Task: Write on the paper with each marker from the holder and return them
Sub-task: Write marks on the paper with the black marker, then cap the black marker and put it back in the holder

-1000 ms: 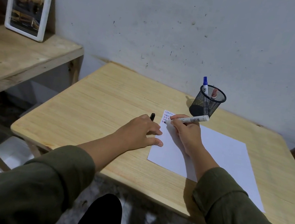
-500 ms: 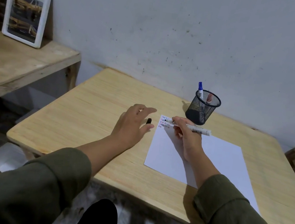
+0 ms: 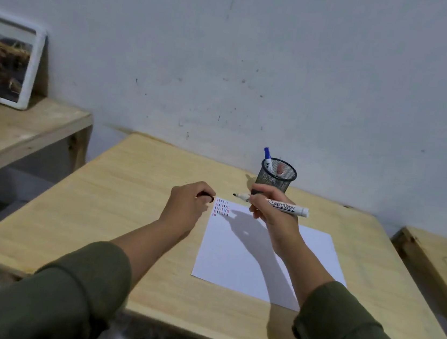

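Your right hand (image 3: 273, 212) is clamped on the uncapped black whiteboard marker (image 3: 274, 204), lifted above the paper's (image 3: 262, 258) far left corner, tip pointing left; your left hand (image 3: 188, 204) is closed on its black cap (image 3: 208, 195) just beside that corner. The likeliest trouble is a misaligned capping (the bare tip would ink your fingers), or a sleeve dragging across the fresh rows of marks (image 3: 221, 208). Near the table's (image 3: 99, 210) far edge, the mesh holder (image 3: 275, 178) carries a blue marker (image 3: 268, 160) and a red-ended one (image 3: 280, 168).
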Motion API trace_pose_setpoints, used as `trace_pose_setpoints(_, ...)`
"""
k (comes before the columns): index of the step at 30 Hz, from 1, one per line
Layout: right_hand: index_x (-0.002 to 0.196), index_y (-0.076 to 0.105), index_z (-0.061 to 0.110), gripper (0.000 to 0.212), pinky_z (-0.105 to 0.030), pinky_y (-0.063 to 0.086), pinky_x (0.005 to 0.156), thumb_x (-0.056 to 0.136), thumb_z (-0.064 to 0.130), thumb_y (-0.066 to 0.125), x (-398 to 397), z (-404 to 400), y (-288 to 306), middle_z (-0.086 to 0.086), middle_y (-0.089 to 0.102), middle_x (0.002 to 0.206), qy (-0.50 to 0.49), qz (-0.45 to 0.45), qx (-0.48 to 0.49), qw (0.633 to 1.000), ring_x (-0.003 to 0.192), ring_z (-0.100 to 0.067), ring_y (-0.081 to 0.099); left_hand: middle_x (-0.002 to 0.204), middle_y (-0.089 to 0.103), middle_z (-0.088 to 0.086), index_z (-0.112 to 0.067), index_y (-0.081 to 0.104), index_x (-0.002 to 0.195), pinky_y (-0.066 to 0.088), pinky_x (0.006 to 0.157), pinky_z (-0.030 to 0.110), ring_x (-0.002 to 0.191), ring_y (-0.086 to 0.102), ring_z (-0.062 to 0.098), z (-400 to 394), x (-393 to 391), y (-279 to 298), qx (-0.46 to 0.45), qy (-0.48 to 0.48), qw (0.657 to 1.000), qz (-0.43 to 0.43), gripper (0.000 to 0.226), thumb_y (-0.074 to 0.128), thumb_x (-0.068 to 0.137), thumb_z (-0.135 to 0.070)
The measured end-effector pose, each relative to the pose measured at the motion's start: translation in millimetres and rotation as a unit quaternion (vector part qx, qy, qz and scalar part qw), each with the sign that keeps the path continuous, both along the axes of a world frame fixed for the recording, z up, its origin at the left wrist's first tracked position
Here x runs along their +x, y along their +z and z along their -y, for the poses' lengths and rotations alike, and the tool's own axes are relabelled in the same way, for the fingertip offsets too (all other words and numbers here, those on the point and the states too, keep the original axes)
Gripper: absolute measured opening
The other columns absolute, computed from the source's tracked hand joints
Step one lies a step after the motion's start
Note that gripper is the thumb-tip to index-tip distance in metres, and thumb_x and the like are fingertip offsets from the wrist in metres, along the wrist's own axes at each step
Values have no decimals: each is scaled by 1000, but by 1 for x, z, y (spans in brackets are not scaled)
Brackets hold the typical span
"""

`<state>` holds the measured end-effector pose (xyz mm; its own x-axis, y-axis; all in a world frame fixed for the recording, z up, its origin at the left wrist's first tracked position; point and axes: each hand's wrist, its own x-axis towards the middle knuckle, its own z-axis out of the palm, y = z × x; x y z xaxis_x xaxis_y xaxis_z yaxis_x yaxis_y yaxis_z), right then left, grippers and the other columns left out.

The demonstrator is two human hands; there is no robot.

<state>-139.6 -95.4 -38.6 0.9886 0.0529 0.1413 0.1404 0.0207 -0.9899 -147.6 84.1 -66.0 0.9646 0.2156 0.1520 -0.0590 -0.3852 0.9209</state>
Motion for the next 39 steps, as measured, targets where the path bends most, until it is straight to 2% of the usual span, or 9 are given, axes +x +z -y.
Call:
trace_pose_setpoints(2,97,69,9,35,-27,46,61,64,18,72,-1,2,8,-7,64,78,-5,1,1,1000,63,-15,58,83,67,3,-8,68,87,48,57,8,74,60,12,8,1,15,-64,-4,998,22,19,53,85,3)
trace_pose_setpoints(4,96,69,11,35,-26,47,63,62,20,74,-2,5,15,-6,66,80,-8,1,1,1000,65,-15,59,83,66,1,-7,67,92,42,51,0,75,58,8,14,2,29,-72,-10,997,40,17,55,85,3)
trace_pose_setpoints(9,96,70,9,42,-26,49,66,59,27,76,-6,11,29,-6,65,79,-9,11,-5,1000,66,-14,60,86,67,-2,-12,68,94,38,60,-5,75,58,3,22,10,43,-38,-6,997,65,17,59,84,-3)
trace_pose_setpoints(13,91,70,15,27,-24,51,64,64,21,74,-8,14,37,-2,65,75,-10,13,2,1000,62,-9,61,88,67,-3,-13,68,95,37,61,-6,76,56,-5,27,11,48,-28,-20,997,71,16,59,84,-4)
trace_pose_setpoints(17,90,69,14,15,-21,50,62,77,6,72,-9,15,42,-3,62,72,-11,13,12,1000,58,-7,59,91,69,-1,-16,68,93,38,63,-4,83,59,9,30,11,50,-31,-31,996,77,17,59,84,-5)
trace_pose_setpoints(22,93,68,9,16,-17,50,59,78,3,70,-11,15,45,-3,61,72,-14,10,27,1000,56,-7,57,99,71,1,-22,65,89,41,69,4,91,61,12,32,11,51,-31,-47,994,89,18,58,85,-6)
trace_pose_setpoints(31,84,66,8,8,-20,49,61,79,2,69,-9,16,47,-7,59,70,0,9,30,1000,56,-9,58,92,69,-2,-18,64,91,42,67,0,87,63,8,33,9,55,-62,-77,991,88,17,58,86,-4)
trace_pose_setpoints(35,77,65,8,8,-22,48,63,81,2,67,-9,17,49,-8,59,69,16,2,22,1000,57,-10,58,84,67,-7,-18,63,89,45,67,0,72,63,-10,33,8,57,-84,-109,988,74,19,55,86,-1)
trace_pose_setpoints(39,76,65,8,10,-23,47,64,81,0,66,-10,18,51,-11,59,70,25,1,28,999,58,-12,58,93,68,3,-15,63,89,54,81,18,85,69,14,36,9,58,-129,-124,982,63,20,52,88,2)
